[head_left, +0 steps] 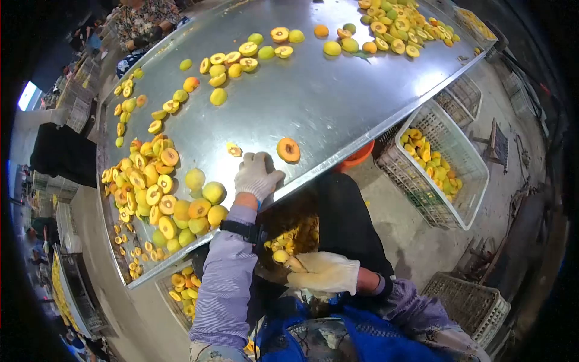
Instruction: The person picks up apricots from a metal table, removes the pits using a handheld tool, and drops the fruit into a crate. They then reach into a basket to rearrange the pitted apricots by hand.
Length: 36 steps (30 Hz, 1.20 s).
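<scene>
My left hand (256, 178), in a pale knitted glove, rests palm down on the metal table (313, 105) near its front edge, thumb spread to the right. Just beyond its fingertips is a small fruit piece (234, 149); a halved fruit with a brown centre (288, 149) lies to its right. Over my lap, my right hand (324, 271) in a cream glove is closed around something brownish, mostly hidden by the glove. Beside its fingertips is a yellow fruit piece (280, 256), with more cut pieces (286, 240) behind it.
A heap of whole and halved fruit (151, 187) covers the table's left side, another pile (392, 27) its far right. A crate with fruit (476, 175) stands right of the table, another crate (464, 304) lower right. One person (142, 24) is across the table. A red bucket (359, 155) sits beneath the edge.
</scene>
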{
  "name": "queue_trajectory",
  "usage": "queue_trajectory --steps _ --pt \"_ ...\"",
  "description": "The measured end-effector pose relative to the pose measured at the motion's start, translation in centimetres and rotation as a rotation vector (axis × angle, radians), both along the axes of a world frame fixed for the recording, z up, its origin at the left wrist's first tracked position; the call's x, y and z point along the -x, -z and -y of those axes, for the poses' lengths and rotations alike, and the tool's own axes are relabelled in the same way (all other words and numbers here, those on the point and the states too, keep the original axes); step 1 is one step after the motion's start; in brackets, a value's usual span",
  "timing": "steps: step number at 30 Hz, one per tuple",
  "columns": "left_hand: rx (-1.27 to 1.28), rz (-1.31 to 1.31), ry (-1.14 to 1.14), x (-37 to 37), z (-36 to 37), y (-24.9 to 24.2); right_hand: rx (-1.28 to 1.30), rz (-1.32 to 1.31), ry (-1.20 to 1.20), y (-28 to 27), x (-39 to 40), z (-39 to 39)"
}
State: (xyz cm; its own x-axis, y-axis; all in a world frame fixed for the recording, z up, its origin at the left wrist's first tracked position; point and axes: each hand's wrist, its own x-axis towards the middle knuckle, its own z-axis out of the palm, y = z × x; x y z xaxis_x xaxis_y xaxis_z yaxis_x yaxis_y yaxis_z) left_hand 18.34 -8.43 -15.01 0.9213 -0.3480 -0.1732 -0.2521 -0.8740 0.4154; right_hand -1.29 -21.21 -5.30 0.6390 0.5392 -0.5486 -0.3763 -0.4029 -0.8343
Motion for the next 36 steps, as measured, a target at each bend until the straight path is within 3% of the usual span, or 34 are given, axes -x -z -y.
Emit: queue_trajectory --steps 2,3,4,8,9,10,12,13,15,18,19,24,29,34,35,36 --pt "-0.015 0.021 0.049 0.4 -0.4 -1.3 -0.054 -0.137 -0.023 0.5 0.1 -0.6" --pt "0.013 -0.056 0.056 0.3 -0.1 -2.2 -0.047 0.017 0.017 1.2 0.7 -1.0" --pt "0.038 -0.130 0.060 0.2 0.0 -3.1 -0.007 -0.040 -0.021 1.5 0.6 -1.3" --pt "0.263 0.065 0.033 0.3 2.1 -2.1 -0.042 0.271 -0.112 7.3 1.9 -3.0" --pt "0.202 0.049 0.052 0.1 2.7 -2.2 0.005 0.037 -0.121 3.8 1.0 -2.3" --pt "0.139 0.026 0.071 -0.2 3.1 -2.3 -0.006 0.112 -0.118 4.3 1.1 -2.1" --pt "0.026 -0.026 0.117 -0.3 3.2 -1.9 -0.398 0.344 0.213 12.5 3.1 -3.4" --pt "0.008 0.010 0.126 -0.7 3.0 -1.1 -0.393 0.354 0.191 9.1 1.6 -2.8" --pt "-0.010 0.036 0.123 -0.9 2.3 -0.1 0.084 -0.093 -0.008 2.9 0.1 -1.4" --pt "0.022 0.051 0.109 -1.1 0.5 -0.7 0.114 0.056 -0.013 4.3 0.2 -1.7" --pt "-0.075 -0.004 0.121 -0.5 -0.3 -1.6 0.028 -0.178 -0.004 2.7 -0.3 -1.8" --pt "-0.188 -0.146 0.025 1.7 -3.4 -2.4 -0.018 -0.327 0.086 0.3 -0.8 -3.1" --pt "0.020 -0.189 0.145 1.1 -6.8 0.2 0.097 -0.330 0.104 0.1 -0.8 -3.5" --pt "0.116 -0.178 0.139 0.6 -8.3 0.9 -0.018 -0.452 0.189 1.4 0.0 -3.8" --pt "0.157 -0.223 0.065 1.3 -8.2 -0.1 0.003 0.340 0.096 3.2 1.4 -3.2" --pt "0.200 -0.266 -0.013 1.8 -8.3 -1.0 0.011 0.358 0.059 2.8 1.2 -3.3"
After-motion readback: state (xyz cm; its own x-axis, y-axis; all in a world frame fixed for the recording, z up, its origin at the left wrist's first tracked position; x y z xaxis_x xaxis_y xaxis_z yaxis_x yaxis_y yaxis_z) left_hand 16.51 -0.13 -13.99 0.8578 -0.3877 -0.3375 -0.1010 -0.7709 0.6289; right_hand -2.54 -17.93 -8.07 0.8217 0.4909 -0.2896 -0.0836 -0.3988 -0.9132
